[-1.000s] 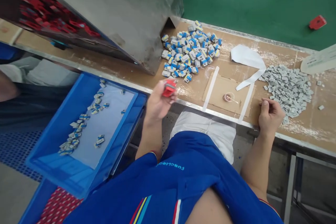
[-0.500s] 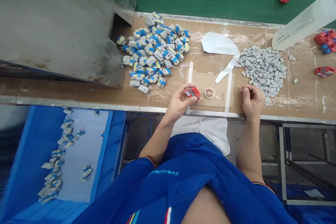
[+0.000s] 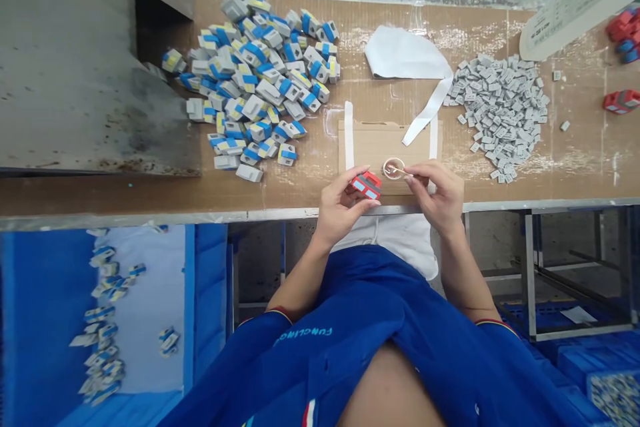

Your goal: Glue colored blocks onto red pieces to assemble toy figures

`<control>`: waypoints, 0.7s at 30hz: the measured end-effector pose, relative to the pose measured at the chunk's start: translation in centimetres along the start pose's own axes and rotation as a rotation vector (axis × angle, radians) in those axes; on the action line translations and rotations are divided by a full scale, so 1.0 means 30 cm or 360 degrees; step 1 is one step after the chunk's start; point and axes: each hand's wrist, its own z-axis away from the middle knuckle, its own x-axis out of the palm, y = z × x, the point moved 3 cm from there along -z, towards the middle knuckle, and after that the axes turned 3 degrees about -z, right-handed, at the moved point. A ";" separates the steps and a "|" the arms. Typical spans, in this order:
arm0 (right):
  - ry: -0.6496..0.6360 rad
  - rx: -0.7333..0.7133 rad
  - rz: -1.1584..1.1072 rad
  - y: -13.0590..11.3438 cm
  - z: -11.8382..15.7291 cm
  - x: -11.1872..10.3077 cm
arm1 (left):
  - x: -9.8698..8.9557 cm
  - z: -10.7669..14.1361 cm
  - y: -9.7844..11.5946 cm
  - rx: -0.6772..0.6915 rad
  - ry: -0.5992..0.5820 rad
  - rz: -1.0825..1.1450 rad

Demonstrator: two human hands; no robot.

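Long table (image 3: 583, 160), brown-topped, crossing the scene from left to right. At the near left, below its edge, a blue crate (image 3: 210, 280) lined with a white sheet (image 3: 143, 307), with blue-and-grey plastic connectors (image 3: 103, 330) scattered on the sheet. At the far left of the table, a scuffed steel hopper (image 3: 85, 60), its open mouth beside a large heap of the same connectors (image 3: 255, 87). At the far right, a white plastic bottle (image 3: 575, 3) lying on its side. To its near side, a heap of small grey parts (image 3: 500, 113), and beyond that, red-and-blue pieces (image 3: 621, 101) at the right end. At mid-table, a cardboard sheet (image 3: 370, 147) taped down with white strips, and a crumpled white paper (image 3: 405, 53) on the far side of it.

Left hand (image 3: 343, 203): curled, holding a red-and-blue block (image 3: 367, 185) over the near edge of the cardboard, just left of a small round dish (image 3: 393, 169). Right hand (image 3: 435, 193): narrow pinch on a thin stick (image 3: 403, 171), its tip at the dish.
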 end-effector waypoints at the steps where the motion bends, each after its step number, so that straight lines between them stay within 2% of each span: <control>1: 0.0028 0.0015 0.0016 -0.004 -0.006 0.003 | -0.001 0.005 0.000 0.0041 0.0020 -0.0079; 7: 0.0161 0.0086 -0.0061 -0.016 -0.025 0.004 | -0.012 0.006 0.026 0.0240 0.0019 -0.0498; 11: 0.0316 0.0258 -0.0250 0.013 -0.016 0.019 | -0.017 -0.009 0.048 0.0270 -0.0073 -0.0514; 16: 0.0427 0.0531 -0.0421 0.044 -0.001 0.046 | -0.016 -0.018 0.050 0.0145 -0.0088 -0.0455; 21: 0.0511 0.0610 -0.0551 0.056 -0.002 0.031 | -0.010 -0.025 0.055 0.0204 -0.0061 -0.0418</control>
